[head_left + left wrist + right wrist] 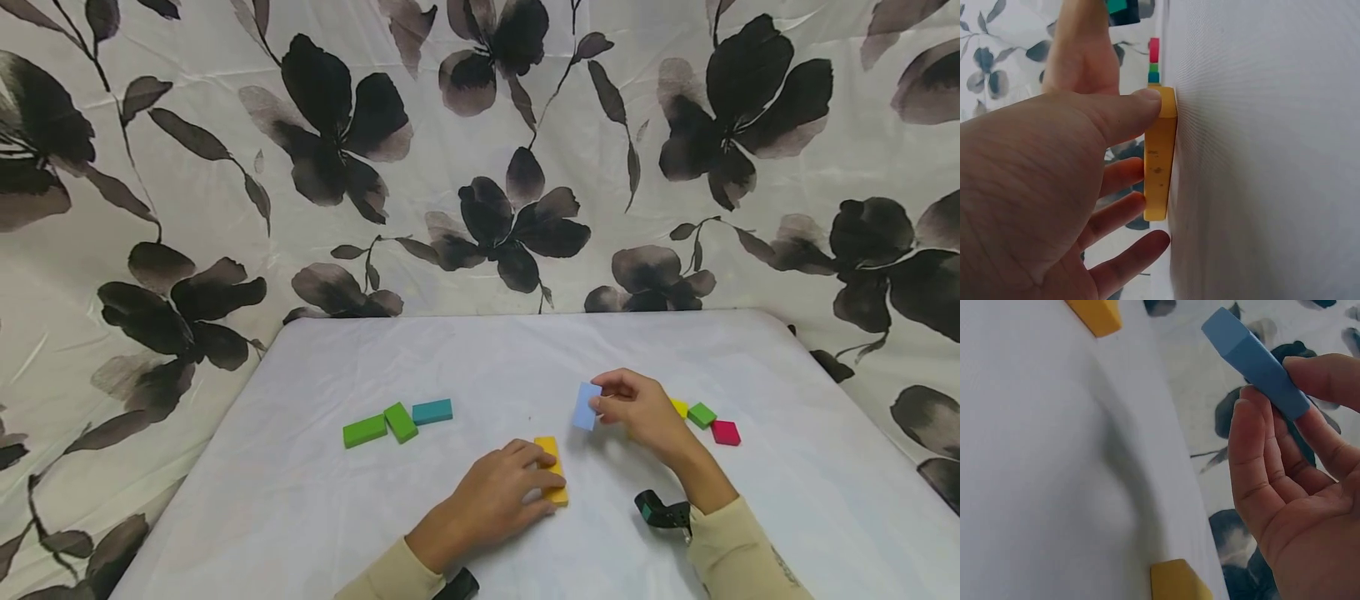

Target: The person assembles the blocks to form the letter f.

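Two bare hands: saw them in the head view at a white-covered table (495,358). Found the left hand (491,493) gripping a long yellow block (557,468) at its 2 o'clock, on the cloth, with fingers bent over it. Spotted the right hand (641,410) at 2 o'clock from the left, pinching a light blue block (586,406) by one edge, raised off the table, with the long yellow block at 7 o'clock from it. Noted, at 3 o'clock from the right hand, a partly hidden yellow piece (679,407), a small green block (702,415) and a red block (726,432). At 10 o'clock from the left hand, saw two green blocks (364,432) and a teal block (432,412) in a bent row.

In the left wrist view, saw the long yellow block at the centre, with the thumb (1141,111) against its 12 o'clock end and two fingertips at its 9 o'clock side. Saw the red block beyond, toward 12 o'clock.

In the right wrist view, found the light blue block toward 1 o'clock, held between thumb and fingers, plus yellow ends at 11 o'clock (1096,317) and 6 o'clock (1179,584). Could not tell their full shapes.
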Tool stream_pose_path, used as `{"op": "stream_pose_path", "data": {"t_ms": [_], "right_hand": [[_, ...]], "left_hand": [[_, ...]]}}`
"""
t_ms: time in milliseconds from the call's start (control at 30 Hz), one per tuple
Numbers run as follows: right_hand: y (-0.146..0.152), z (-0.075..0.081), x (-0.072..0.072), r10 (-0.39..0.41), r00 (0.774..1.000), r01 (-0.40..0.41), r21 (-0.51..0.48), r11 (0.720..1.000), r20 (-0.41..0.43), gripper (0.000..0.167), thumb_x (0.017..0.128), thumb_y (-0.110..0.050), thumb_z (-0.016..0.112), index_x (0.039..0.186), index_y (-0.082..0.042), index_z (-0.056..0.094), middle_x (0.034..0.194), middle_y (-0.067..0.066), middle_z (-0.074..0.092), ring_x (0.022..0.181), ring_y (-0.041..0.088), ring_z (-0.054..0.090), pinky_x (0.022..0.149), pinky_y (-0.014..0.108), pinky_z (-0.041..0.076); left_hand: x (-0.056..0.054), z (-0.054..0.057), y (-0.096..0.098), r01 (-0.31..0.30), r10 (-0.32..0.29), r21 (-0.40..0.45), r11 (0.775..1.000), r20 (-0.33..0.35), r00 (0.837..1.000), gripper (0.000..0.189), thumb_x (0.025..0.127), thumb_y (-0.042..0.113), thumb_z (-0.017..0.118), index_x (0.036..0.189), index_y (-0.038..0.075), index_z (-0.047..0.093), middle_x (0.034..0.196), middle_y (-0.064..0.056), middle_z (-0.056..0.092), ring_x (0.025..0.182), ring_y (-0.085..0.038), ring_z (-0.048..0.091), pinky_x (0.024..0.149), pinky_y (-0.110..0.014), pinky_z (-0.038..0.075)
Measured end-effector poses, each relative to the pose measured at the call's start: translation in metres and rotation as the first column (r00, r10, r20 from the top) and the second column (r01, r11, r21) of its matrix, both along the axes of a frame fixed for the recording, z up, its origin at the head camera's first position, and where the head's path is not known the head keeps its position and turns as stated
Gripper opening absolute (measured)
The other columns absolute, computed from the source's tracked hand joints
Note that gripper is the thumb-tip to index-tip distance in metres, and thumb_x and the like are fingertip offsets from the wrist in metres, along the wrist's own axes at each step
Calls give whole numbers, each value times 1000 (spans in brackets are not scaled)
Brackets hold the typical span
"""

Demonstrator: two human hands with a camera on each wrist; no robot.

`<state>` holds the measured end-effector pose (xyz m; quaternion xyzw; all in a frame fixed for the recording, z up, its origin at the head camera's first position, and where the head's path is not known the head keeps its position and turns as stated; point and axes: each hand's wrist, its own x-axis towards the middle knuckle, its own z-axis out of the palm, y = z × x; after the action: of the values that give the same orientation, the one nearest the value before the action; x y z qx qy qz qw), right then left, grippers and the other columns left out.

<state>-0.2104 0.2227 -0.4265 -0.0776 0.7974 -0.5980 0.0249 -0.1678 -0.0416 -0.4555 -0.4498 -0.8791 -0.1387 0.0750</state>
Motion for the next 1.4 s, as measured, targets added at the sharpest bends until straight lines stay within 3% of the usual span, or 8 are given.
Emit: {"op": "stream_pose_path", "data": {"t_ms": [500,800,1133,1400], "right_hand": [[-17,-3,-13,38,999,-35,-79,996,28,41,95,-19,72,127,4,59,106,18,64,91,29,65,84,40,58],[-27,-5,-19,37,998,-32,-79,996,59,39,96,-16,70,129,2,60,107,17,66,91,28,67,82,37,58],[-35,-13,-22,53,993,-44,-86,995,103,39,98,-14,67,133,1,59,113,17,65,94,26,66,85,38,58],[-40,-17,-21,2,995,-1,-6,1000,103,39,98,-18,66,135,-4,62,114,14,66,93,24,67,85,36,57]], "left_hand": [[-1,2,-2,2,-2,-11,1000,1,1000,26,93,40,72,117,31,76,126,8,62,118,-10,53,94,-26,49],[-7,2,-7,40,-38,-18,999,113,993,31,95,40,69,124,28,73,133,10,59,125,-10,49,103,-30,45],[-11,2,-13,98,-94,-29,995,120,988,36,96,36,69,130,23,69,138,10,55,128,-10,47,106,-29,42],[-9,4,-11,89,-84,-42,995,108,991,37,96,34,69,131,22,69,137,10,56,128,-10,47,106,-28,41]]}}
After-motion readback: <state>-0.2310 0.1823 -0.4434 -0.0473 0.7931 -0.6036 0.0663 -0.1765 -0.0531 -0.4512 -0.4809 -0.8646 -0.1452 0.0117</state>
